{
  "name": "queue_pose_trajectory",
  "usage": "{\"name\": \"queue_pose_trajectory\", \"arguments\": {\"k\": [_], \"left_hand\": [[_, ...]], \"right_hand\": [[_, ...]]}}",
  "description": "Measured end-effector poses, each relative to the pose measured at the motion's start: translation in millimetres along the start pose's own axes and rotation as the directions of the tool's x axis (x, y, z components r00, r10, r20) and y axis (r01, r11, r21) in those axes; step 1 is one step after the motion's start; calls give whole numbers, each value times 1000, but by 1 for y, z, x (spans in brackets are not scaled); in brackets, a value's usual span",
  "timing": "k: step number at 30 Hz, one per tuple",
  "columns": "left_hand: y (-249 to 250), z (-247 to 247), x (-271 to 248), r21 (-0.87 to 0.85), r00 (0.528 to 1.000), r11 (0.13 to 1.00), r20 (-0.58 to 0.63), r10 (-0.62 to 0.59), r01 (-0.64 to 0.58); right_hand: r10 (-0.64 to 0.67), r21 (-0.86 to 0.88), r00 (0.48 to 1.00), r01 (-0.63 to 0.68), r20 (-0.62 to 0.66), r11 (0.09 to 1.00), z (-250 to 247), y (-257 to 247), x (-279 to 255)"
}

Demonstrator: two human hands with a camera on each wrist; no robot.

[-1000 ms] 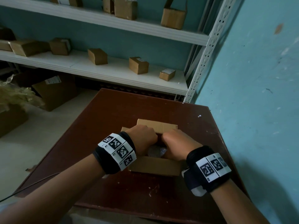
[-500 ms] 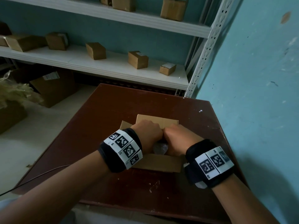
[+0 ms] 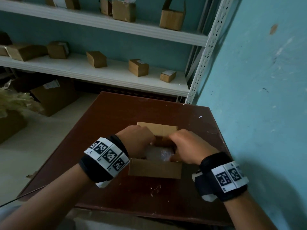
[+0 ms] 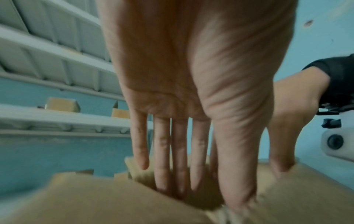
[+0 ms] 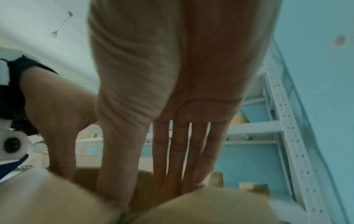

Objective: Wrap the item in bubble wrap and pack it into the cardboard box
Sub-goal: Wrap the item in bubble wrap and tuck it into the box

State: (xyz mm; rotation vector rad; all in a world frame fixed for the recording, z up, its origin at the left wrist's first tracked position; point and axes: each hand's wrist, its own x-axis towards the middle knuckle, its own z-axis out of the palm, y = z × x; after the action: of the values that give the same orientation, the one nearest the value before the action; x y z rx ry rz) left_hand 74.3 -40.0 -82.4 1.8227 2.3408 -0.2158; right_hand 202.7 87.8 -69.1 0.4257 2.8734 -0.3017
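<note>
Bubble-wrapped item (image 3: 158,153) sits inside the open cardboard box (image 3: 154,170) at frame centre on the brown table (image 3: 116,117), left hand (image 3: 137,141) and right hand (image 3: 191,146) both reaching in, fingers straight, flanking it.

Small brown cardboard box (image 3: 155,170), top open, sits lower centre of the head view, near flap folded outward, far flap (image 3: 157,128) standing up behind. Inside it, a clear bubble-wrapped bundle (image 3: 158,153) lies low in the cavity, contents not discernible.
</note>
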Motion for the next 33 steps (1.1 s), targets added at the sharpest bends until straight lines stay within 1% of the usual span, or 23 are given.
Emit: {"name": "queue_pose_trajectory", "arguments": {"k": [3, 4, 8, 10, 14, 18, 20, 23, 28, 31, 33], "left_hand": [[-8, -4, -7, 88, 997, 996, -78, -2, 9], [-9, -3, -8, 124, 996, 992, -85, 3, 8], [-3, 9, -7, 221, 999, 975, -46, 14, -3], [-3, 9, -5, 256, 998, 967, -57, 23, -8], [-3, 8, 0, 270, 999, 963, -46, 17, -4], [1, 12, 9, 270, 1000, 963, -21, 22, -16], [2, 13, 12, 236, 1000, 972, 4, 18, -19], [0, 15, 14, 175, 1000, 984, 8, 15, -16], [-1, 14, 13, 129, 1000, 992, 1, 9, -9], [-4, 12, 8, 116, 1000, 993, 3, -4, 4], [-8, 8, 4, 61, 998, 998, 46, -31, 29]], "right_hand": [[62, -77, 998, -63, -10, 995, -11, 4, -10], [75, -103, 997, -76, -8, 992, -12, 3, -11], [94, -141, 994, -87, 50, 986, -8, 0, -7], [104, -165, 992, -91, 74, 982, -7, -1, -4], [102, -221, 991, -81, 88, 972, 0, -5, 5], [92, -331, 990, -52, 105, 942, -1, -12, 11], [93, -380, 990, -45, 109, 924, -1, -17, 12], [76, -404, 993, -31, 96, 914, 1, -20, 16], [61, -375, 993, -19, 102, 927, 3, -25, 24], [61, -291, 992, -27, 108, 956, 3, -20, 21], [66, -162, 991, -47, 120, 986, 3, -11, 17]]}}
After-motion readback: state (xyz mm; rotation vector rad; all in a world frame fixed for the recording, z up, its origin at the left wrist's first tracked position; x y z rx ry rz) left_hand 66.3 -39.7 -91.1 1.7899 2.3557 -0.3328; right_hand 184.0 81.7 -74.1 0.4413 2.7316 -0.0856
